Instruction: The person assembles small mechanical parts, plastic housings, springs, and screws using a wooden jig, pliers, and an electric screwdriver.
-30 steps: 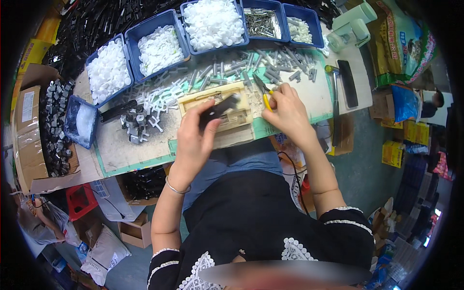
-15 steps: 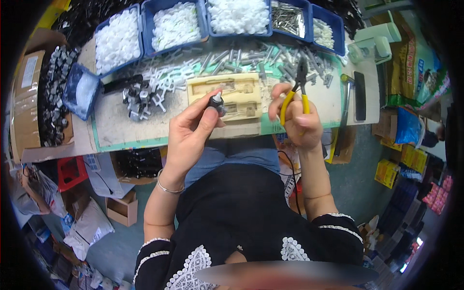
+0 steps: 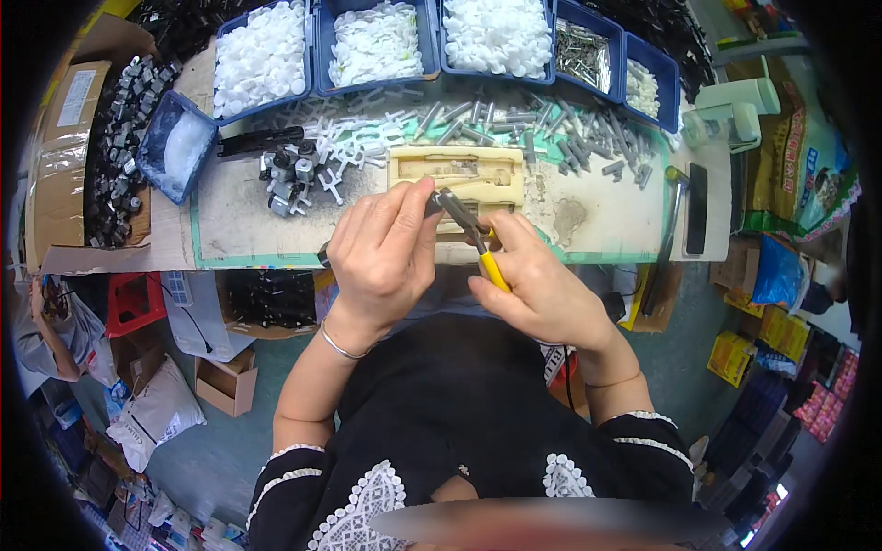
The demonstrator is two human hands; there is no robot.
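Note:
My left hand is closed, its thumb and fingertips pinching a small black part above the front of the worktable. Yellow-handled pliers are gripped in my right hand. Their dark jaws meet the tip of the black part, and the fingers hide exactly what they bite on. Behind both hands lies a cream fixture block with carved recesses, partly covered by my fingers. Left of it are white branched plastic pieces and a heap of black and grey fittings.
Blue bins of white plastic pieces and metal pins line the back. Grey tubes lie scattered before them. A hammer and a flat black rectangle lie at right. A cardboard box and many black fittings stand left.
My right hand has brought the pliers down and left, onto the part in my left hand. My left hand has turned, its back now upward. The whole view has shifted slightly.

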